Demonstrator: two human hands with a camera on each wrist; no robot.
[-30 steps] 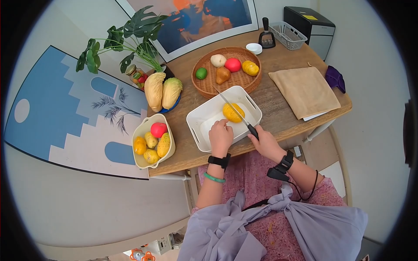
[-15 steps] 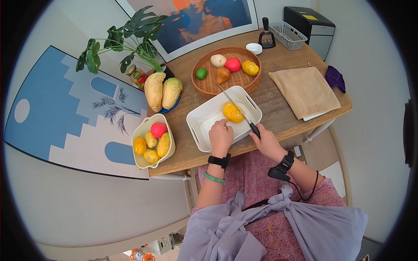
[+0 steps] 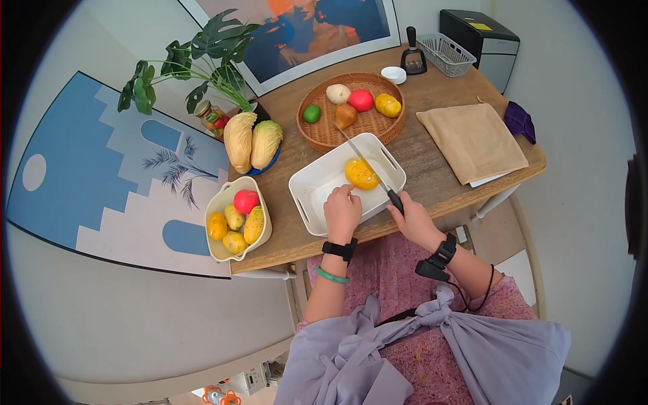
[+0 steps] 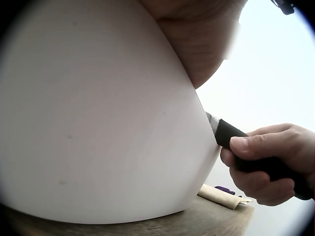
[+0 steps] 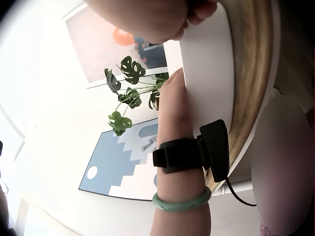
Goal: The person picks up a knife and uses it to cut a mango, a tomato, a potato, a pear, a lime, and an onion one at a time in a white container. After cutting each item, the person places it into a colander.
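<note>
In the head view a shiny rounded yellow fruit (image 3: 362,174) sits in a white rectangular tub (image 3: 307,197) at the table's front edge. My right hand (image 3: 413,221) grips the black handle of a long kitchen knife (image 3: 395,201). The blade lies slantwise across the fruit's right side, its tip over the tub's far rim. My left hand (image 3: 343,210) reaches over the near wall, fingers bent, fingertips right at the fruit's near side; I cannot tell whether they grip it. The left wrist view shows the tub's outer wall and the right hand (image 4: 268,160) wrapped round the handle.
Behind the tub stands a round wicker tray (image 3: 358,138) of fruit and vegetables. To the left are a cream basket (image 3: 210,237) with several yellow pieces and one red, and cabbages (image 3: 251,143). A beige cloth bag (image 3: 470,143) lies on the right.
The right hand and knife have shifted slightly to the right, the blade moving toward the fruit's right side. The left hand, fruit and tub have stayed put.
</note>
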